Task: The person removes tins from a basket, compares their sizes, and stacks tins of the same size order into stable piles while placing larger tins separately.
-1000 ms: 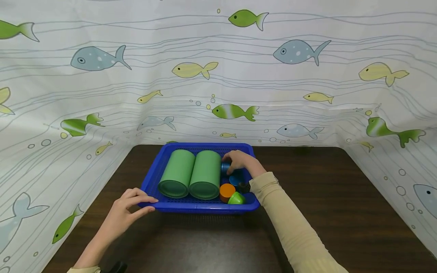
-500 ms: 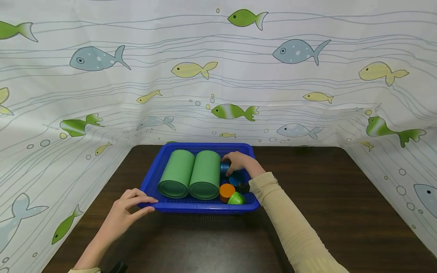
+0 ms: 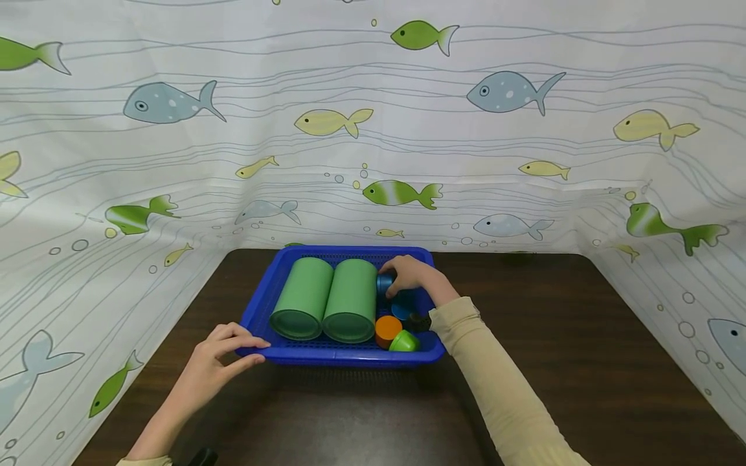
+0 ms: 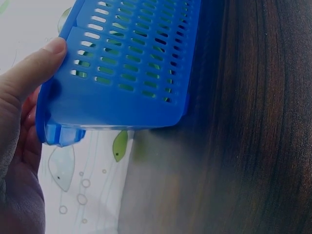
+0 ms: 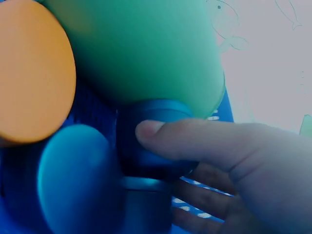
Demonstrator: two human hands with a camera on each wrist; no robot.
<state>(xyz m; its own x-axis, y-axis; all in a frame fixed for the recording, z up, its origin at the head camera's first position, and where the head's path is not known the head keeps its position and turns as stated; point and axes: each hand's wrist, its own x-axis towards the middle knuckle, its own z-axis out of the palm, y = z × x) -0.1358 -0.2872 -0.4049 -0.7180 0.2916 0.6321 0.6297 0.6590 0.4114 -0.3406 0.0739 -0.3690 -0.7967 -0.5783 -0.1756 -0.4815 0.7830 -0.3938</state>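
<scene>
A blue plastic basket sits on the dark table. Its front left corner rim is held by my left hand, and the left wrist view shows the thumb on the slotted outer wall and the fingers over the rim. Inside lie two large green cylinders side by side. My right hand reaches into the basket's right side and grips a small dark blue round container, thumb on its side, against a green cylinder. Nearer the front are another blue round piece, an orange one and a lime green cup.
The dark wooden table extends to both sides and in front of the basket. A white sheet printed with fish encloses the back and sides. A small dark object lies beside the right sleeve.
</scene>
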